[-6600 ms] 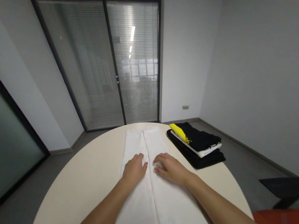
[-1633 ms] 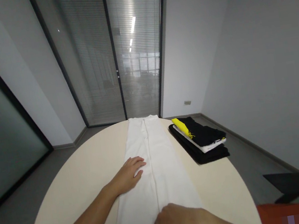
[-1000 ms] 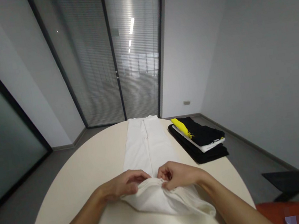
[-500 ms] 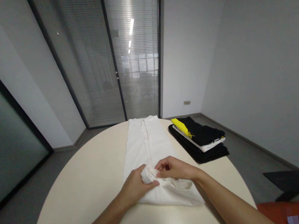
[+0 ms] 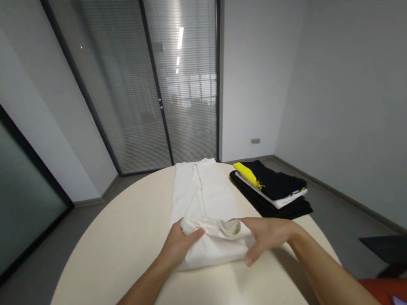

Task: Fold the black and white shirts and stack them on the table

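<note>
A white garment (image 5: 186,190) lies lengthwise on the table, with a placket or seam running down its middle. Its near end is gathered into a thick fold. My left hand (image 5: 179,243) grips the left side of that fold, thumb over the top and fingers mostly hidden in the cloth. Around the right side of the fold is my right hand (image 5: 267,234), its thumb stretched along the front and its other fingers mostly hidden behind the fabric.
A stack of folded black and white clothes (image 5: 280,182) with a yellow fringed piece (image 5: 247,174) sits at the table's right. The round table (image 5: 122,225) is pale. A dark and red chair (image 5: 405,250) stands at lower right. A glass door (image 5: 154,78) is beyond.
My right hand has moved right from the middle of the bunched cloth to its right side, thumb spreading. The fold looks straighter, and its near edge has shifted away from me.
</note>
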Available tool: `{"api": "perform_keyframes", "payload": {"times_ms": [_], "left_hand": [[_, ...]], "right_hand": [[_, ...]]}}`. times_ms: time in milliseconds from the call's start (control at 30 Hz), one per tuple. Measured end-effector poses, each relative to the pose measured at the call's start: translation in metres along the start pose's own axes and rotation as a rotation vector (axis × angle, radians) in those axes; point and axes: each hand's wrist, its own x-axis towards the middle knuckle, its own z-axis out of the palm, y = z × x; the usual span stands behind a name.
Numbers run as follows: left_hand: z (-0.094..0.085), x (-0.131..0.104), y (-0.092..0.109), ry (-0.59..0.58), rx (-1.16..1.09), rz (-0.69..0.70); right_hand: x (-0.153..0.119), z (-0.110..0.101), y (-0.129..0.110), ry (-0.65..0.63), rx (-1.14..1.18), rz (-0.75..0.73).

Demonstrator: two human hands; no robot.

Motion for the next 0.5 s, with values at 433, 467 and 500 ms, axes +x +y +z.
{"api": "perform_keyframes", "payload": {"times_ms": [433,467,500], "left_hand": [[-0.061,0.015,-0.006,-0.074,0.355,0.059],[-0.065,0.015,-0.006,-0.108,0.349,0.066],[-0.068,0.014,-0.006,-0.139,0.351,0.07]], "right_hand": [[0.049,0.004,0.054,0.488,0.007,0.051],[0.05,0.003,0.056,0.501,-0.008,0.058],[0.05,0.003,0.057,0.507,-0.017,0.076]]}}
